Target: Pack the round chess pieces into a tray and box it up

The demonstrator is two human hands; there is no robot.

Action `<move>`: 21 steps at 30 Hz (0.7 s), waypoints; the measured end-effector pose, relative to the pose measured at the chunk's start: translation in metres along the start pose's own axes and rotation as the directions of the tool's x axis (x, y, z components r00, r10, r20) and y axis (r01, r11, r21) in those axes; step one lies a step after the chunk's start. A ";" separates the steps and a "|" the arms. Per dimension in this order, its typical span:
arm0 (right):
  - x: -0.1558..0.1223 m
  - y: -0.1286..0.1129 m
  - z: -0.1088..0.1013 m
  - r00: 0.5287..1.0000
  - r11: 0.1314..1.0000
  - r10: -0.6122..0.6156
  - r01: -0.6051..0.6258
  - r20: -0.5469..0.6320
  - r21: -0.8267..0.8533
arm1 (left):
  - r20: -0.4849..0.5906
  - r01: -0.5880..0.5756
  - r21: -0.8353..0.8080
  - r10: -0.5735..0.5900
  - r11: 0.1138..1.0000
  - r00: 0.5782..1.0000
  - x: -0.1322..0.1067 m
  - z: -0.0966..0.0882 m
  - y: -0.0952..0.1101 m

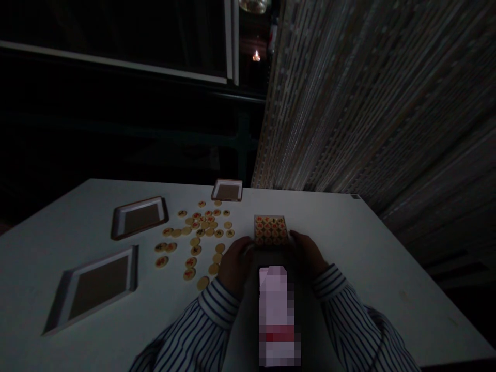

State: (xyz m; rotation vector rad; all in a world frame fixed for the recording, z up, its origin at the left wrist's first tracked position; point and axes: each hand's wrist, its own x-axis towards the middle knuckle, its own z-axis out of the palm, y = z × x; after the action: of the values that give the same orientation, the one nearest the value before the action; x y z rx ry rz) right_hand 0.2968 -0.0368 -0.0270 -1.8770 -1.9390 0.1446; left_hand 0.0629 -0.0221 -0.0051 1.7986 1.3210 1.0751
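Observation:
A small box (270,244) packed with rows of round xiangqi (Chinese chess) pieces (270,227) is in front of me on the white table. My left hand (236,261) is closed at its near left corner. At the near right corner is my right hand (310,253), closed there with one finger along the side. Deep shadow hides part of the fingers of both hands. Many loose xiangqi pieces (200,232) lie scattered to the left of the box, some with red or dark characters facing up, others showing plain wood.
Shallow rectangular trays or lids stand on the white table (360,310): one at the back (227,199), one at left (139,217), a larger one at front left (98,281). A lit phone (274,299) lies between my forearms. A string curtain (329,103) hangs behind the right side.

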 end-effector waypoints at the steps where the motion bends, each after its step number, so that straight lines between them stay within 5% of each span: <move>1: 0.000 0.002 0.001 1.000 1.000 -0.012 0.013 -0.023 0.017 | -0.009 -0.002 -0.002 0.002 1.000 1.000 0.000 -0.003 0.000; 12: 0.006 -0.009 -0.018 0.967 0.992 -0.085 0.105 -0.238 0.072 | -0.069 -0.079 -0.030 0.076 0.996 0.995 0.003 -0.044 -0.006; 21: 0.022 -0.033 -0.024 0.960 0.981 -0.187 0.195 -0.208 0.018 | -0.226 0.019 -0.012 -0.021 1.000 0.974 0.010 -0.097 -0.011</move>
State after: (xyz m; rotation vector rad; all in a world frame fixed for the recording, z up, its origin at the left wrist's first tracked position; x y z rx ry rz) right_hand 0.2753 -0.0230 0.0123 -1.6001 -1.9462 -0.0685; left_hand -0.0268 -0.0059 0.0313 1.6903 1.4590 1.3040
